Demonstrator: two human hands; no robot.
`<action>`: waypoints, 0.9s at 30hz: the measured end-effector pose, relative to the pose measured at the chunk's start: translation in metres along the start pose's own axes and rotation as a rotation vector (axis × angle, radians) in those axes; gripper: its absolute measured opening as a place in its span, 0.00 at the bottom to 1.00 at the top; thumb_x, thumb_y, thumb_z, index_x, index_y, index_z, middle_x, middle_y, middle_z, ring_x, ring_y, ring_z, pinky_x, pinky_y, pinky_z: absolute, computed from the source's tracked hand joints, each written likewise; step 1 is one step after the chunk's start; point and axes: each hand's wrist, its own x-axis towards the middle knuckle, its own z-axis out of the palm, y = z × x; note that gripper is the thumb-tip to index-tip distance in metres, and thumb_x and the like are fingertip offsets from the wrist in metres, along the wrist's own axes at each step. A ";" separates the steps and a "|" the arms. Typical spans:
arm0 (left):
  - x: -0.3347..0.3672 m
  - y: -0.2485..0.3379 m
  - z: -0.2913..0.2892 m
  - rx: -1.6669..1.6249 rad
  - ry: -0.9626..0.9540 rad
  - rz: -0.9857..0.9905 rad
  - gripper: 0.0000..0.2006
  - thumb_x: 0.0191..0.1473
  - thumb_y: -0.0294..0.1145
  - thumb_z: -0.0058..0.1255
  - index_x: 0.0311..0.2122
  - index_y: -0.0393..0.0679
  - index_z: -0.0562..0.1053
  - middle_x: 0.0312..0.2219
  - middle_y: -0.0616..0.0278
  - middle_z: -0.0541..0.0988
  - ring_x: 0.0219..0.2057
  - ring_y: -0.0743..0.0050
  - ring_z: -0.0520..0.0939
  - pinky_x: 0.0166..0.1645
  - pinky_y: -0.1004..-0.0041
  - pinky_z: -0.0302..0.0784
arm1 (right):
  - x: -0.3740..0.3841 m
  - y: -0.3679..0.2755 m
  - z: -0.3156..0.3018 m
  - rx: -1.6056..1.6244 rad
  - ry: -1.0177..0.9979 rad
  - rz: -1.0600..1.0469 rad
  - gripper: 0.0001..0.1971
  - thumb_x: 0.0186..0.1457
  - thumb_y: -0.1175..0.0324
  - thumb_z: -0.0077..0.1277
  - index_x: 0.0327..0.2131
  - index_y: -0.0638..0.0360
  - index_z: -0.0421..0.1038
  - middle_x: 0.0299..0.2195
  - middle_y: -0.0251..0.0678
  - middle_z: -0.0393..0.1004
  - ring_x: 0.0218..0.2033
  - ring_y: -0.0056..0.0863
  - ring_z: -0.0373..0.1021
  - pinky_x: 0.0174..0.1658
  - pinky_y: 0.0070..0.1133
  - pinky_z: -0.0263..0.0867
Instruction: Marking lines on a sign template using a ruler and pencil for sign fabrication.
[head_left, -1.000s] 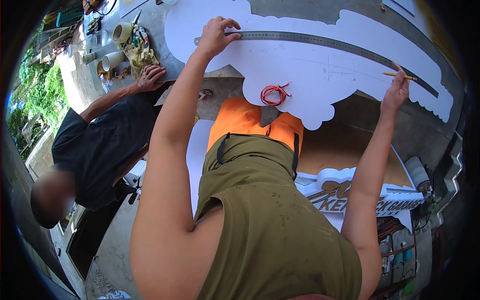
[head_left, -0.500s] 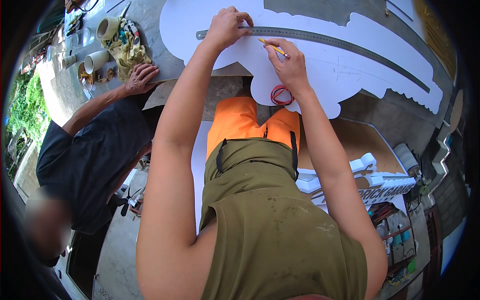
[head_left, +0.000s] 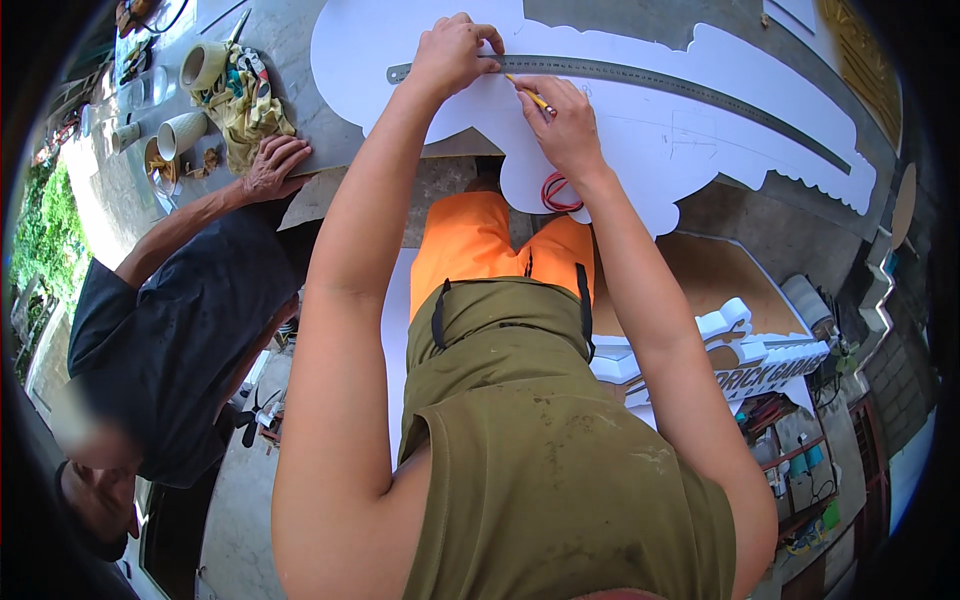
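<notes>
A long steel ruler (head_left: 640,75) lies across a white cut-out sheet (head_left: 620,140) with curved, scalloped edges. Near the ruler's left end my left hand (head_left: 455,58) holds it down, thumb and forefinger closed at its edge. My right hand (head_left: 562,125) pinches a yellow pencil (head_left: 540,102), its point at the sheet just below the ruler and close to my left fingertips. Thin pencil lines (head_left: 693,135) show on the sheet farther right. A coiled red cord (head_left: 560,192) lies on the sheet below my right wrist.
A co-worker's hand (head_left: 272,168) rests on the grey table (head_left: 330,140) edge at left. Beyond it are cloth gloves (head_left: 245,120), a tape roll (head_left: 203,66) and a white cup (head_left: 183,134). White cut-out lettering (head_left: 765,375) lies at lower right, by a tool rack (head_left: 800,460).
My right hand has shifted slightly left, bringing the pencil point nearer the ruler and my left fingertips. My left hand stays on the ruler. The co-worker's head has moved slightly.
</notes>
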 end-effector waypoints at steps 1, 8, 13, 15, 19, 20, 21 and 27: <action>0.000 0.000 -0.001 0.004 -0.003 0.002 0.14 0.46 0.38 0.71 0.41 0.59 0.84 0.37 0.62 0.78 0.46 0.62 0.81 0.53 0.62 0.77 | 0.000 0.001 0.001 -0.003 -0.016 -0.006 0.09 0.59 0.70 0.59 0.43 0.54 0.80 0.39 0.35 0.83 0.42 0.38 0.77 0.46 0.34 0.69; 0.003 0.003 -0.001 0.003 -0.011 0.011 0.12 0.48 0.38 0.70 0.40 0.58 0.84 0.37 0.61 0.78 0.46 0.61 0.81 0.53 0.62 0.77 | -0.004 0.010 -0.027 -0.111 -0.015 -0.036 0.09 0.58 0.70 0.60 0.43 0.54 0.80 0.40 0.33 0.83 0.42 0.36 0.77 0.44 0.33 0.67; 0.002 0.001 -0.003 0.004 -0.023 0.019 0.12 0.49 0.37 0.70 0.41 0.57 0.84 0.37 0.61 0.78 0.47 0.62 0.80 0.53 0.63 0.77 | -0.023 0.039 -0.081 -0.252 0.027 0.076 0.08 0.60 0.71 0.59 0.43 0.55 0.80 0.40 0.34 0.83 0.42 0.35 0.77 0.46 0.32 0.68; 0.005 0.002 -0.002 -0.009 -0.033 0.037 0.12 0.50 0.36 0.69 0.41 0.57 0.84 0.37 0.61 0.78 0.47 0.61 0.80 0.53 0.63 0.77 | -0.030 0.052 -0.110 -0.249 0.068 0.133 0.08 0.61 0.71 0.58 0.43 0.56 0.80 0.39 0.35 0.83 0.41 0.36 0.77 0.46 0.31 0.69; 0.005 -0.006 -0.003 -0.042 -0.053 0.036 0.13 0.48 0.39 0.70 0.41 0.58 0.84 0.37 0.61 0.79 0.45 0.59 0.80 0.51 0.60 0.76 | -0.039 0.077 -0.157 -0.218 0.181 0.273 0.07 0.62 0.71 0.57 0.43 0.58 0.80 0.39 0.37 0.82 0.40 0.37 0.78 0.45 0.29 0.73; 0.005 -0.006 -0.005 -0.033 -0.070 0.033 0.13 0.48 0.38 0.70 0.41 0.57 0.84 0.37 0.61 0.79 0.45 0.59 0.80 0.51 0.60 0.76 | -0.042 0.084 -0.168 -0.240 0.198 0.279 0.07 0.62 0.71 0.57 0.43 0.58 0.80 0.39 0.37 0.82 0.40 0.37 0.78 0.45 0.29 0.73; 0.005 -0.004 -0.007 -0.023 -0.086 0.032 0.13 0.48 0.37 0.69 0.41 0.56 0.84 0.37 0.60 0.79 0.45 0.58 0.80 0.51 0.60 0.75 | -0.044 0.090 -0.177 -0.233 0.216 0.295 0.07 0.62 0.71 0.57 0.43 0.58 0.80 0.38 0.37 0.82 0.40 0.36 0.79 0.44 0.28 0.73; 0.008 0.009 -0.014 -0.007 -0.077 0.021 0.12 0.47 0.32 0.69 0.39 0.50 0.82 0.36 0.58 0.78 0.44 0.56 0.79 0.49 0.60 0.75 | -0.052 0.120 -0.226 -0.222 0.368 0.385 0.07 0.62 0.71 0.56 0.43 0.59 0.79 0.38 0.39 0.82 0.39 0.36 0.79 0.43 0.27 0.73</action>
